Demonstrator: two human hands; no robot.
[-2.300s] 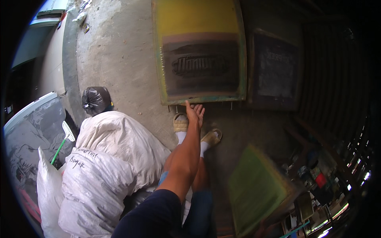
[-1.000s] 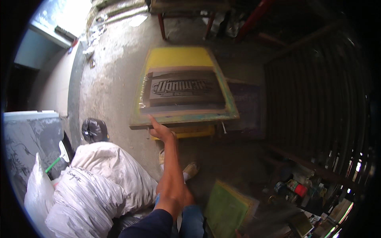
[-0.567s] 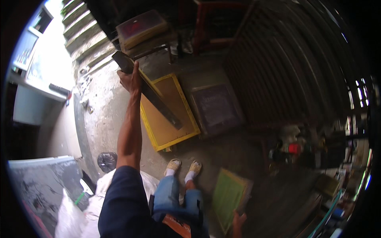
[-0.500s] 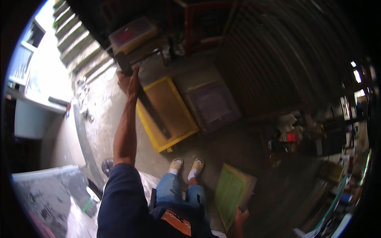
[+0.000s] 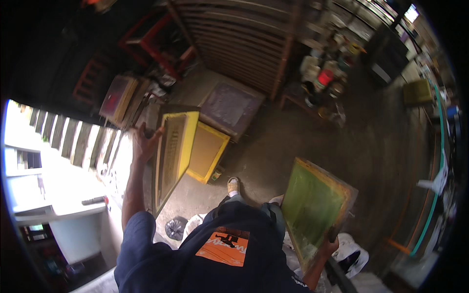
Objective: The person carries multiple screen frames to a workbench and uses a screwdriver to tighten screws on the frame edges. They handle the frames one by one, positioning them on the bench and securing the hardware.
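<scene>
Workshop floor; hands grip yellow frame [image 5: 175,156], green frame [image 5: 312,207].

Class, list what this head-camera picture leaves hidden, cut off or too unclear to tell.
- Left hand: its fingers on the yellow-framed screen sit behind the frame edge.
- Right hand: its grip on the green-meshed screen is covered by the frame.
- Shelf bottles: too small and blurred to identify.

1. The left arm reaches up and forward, nearly straight, bare from the short sleeve on.
2. The left hand [image 5: 142,144] is raised, its fingers curled in a grip.
3. The right arm hangs low at the side, its right hand [image 5: 328,245] clenched.
</scene>
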